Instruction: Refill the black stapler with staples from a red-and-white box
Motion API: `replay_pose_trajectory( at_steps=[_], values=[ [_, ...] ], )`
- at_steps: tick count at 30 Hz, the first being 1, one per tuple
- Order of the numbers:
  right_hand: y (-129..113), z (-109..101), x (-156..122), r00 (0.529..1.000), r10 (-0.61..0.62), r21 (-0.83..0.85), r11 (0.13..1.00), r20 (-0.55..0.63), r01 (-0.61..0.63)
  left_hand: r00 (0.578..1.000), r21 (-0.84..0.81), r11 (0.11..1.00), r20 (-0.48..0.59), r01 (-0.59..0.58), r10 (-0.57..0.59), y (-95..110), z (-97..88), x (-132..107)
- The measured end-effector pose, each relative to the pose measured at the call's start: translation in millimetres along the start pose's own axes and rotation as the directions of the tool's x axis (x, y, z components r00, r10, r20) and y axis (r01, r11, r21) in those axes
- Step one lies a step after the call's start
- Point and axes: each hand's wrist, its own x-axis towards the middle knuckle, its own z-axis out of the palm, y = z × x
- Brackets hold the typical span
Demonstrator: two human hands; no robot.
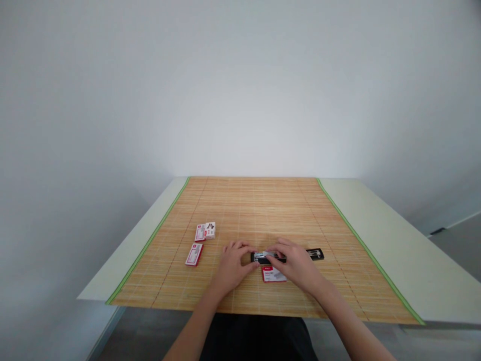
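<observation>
An opened black stapler [316,254] lies lengthwise on the mat, its metal channel exposed at the left end. My left hand [233,263] steadies that left end between thumb and fingertips. Over the middle of the stapler, my right hand [295,260] is closed in a pinch on a small silvery strip of staples [267,254], which sits at the channel; its far part is hidden by my fingers. Just below the stapler lies a red and white staple box [272,275], partly covered by my right hand.
To the left lie two more red and white boxes [194,254] [200,232], one beside a small white box [210,230] with a dark picture. A bamboo mat [259,200] with green edging covers the white table [376,215]. Behind the table rises a plain wall [240,90].
</observation>
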Motion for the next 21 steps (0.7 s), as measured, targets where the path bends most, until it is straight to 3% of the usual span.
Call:
replay_pose_trajectory(
  at_steps=[6,14,21],
  values=[
    [-2,5,9,0.996,-0.009,-0.041,0.999,0.085,0.013,0.998,-0.003,0.999,-0.031,0.051,-0.051,9,2.2,-10],
    [-2,11,12,0.994,-0.013,-0.05,0.999,0.11,0.018,0.997,0.006,0.998,-0.033,0.066,-0.066,10,2.0,-10],
    [6,-6,1,0.996,0.003,-0.123,0.992,0.089,0.008,0.997,0.005,0.998,-0.052,0.061,-0.061,11,3.5,-10]
  ],
)
